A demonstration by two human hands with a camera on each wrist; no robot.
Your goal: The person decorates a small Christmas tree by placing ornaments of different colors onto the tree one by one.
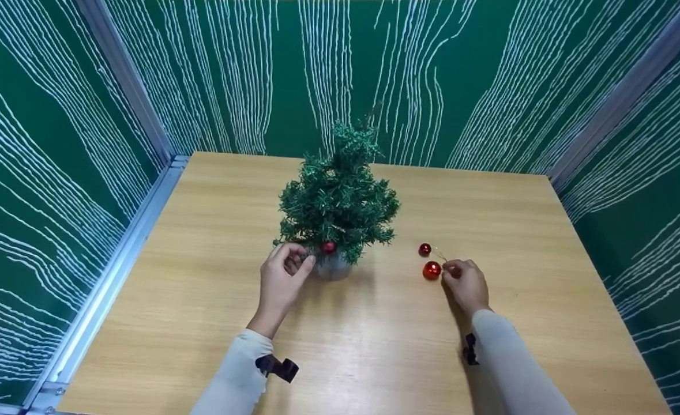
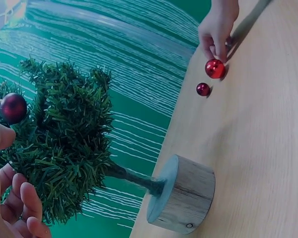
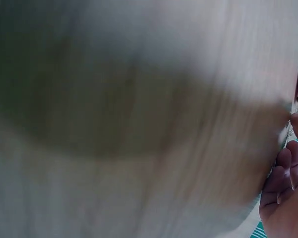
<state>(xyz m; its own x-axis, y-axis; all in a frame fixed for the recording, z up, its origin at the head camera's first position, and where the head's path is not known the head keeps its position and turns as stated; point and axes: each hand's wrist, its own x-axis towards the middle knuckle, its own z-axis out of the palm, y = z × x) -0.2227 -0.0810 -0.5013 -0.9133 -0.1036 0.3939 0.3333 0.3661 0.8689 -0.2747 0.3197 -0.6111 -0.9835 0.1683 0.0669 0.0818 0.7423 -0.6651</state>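
Observation:
A small artificial Christmas tree (image 1: 340,202) stands on a round wooden base (image 2: 188,198). One dark red bauble (image 2: 13,108) hangs among its front branches. Beside this bauble is my left hand (image 1: 285,274), its fingers loosely bent around nothing and its thumb apart from them. To the right of the tree, a shiny red bauble (image 1: 431,270) and a smaller dark red bauble (image 1: 425,249) lie on the table. My right hand (image 1: 468,283) is at the shiny bauble's top, thumb and fingertips pinching its thin gold string. Only part of that hand shows in the right wrist view.
The wooden table (image 1: 374,357) carries the tree and baubles. Green walls with white wavy lines (image 1: 466,69) enclose its back and sides, with metal frame posts (image 1: 126,75) at the corners. Dark straps (image 1: 279,368) sit on both sleeved wrists.

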